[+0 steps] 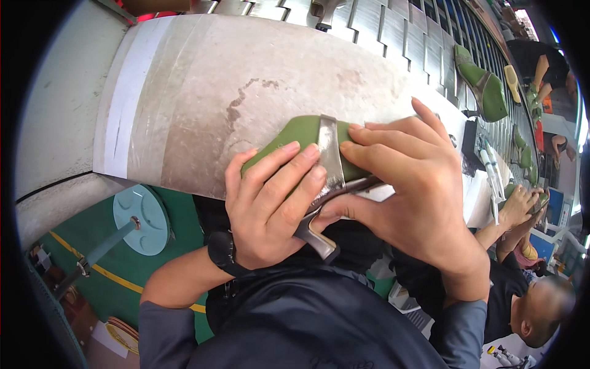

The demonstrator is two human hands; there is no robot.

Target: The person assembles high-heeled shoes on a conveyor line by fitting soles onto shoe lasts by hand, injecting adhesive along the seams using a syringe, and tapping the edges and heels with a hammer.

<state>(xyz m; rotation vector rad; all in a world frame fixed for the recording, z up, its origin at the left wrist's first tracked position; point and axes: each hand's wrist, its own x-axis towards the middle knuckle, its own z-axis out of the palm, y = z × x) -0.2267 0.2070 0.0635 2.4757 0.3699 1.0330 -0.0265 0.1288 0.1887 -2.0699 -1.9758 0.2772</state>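
Shoe (green foot form w/ a shiny brown-grey strap across it) is at the near edge of the worktable, tipped over so its heel points back toward the wearer's body. Both hands are closed on it. L hand lies over the left part, fingers spread on the green; R hand grips the other end, fingertips on top next to the strap, thumb at the lower edge, one finger sticking up. Betw. them they block a lot of the shoe, so I can't tell if it touches the tabletop. Dark watch on the L wrist.

Tabletop has a brown stain just past the shoe & a white strip at far left. Beyond the table runs a metal slat conveyor; another green shoe sits on its right side, w/ a pale yellow sole-shaped piece near it. White pens or brushes (too small to be sure) lie by a dark box, right of the R hand.

Far right, a co-worker in a black shirt has hands on a similar green shoe. Lower left: light-blue round stool on green floor w/ a yellow line.
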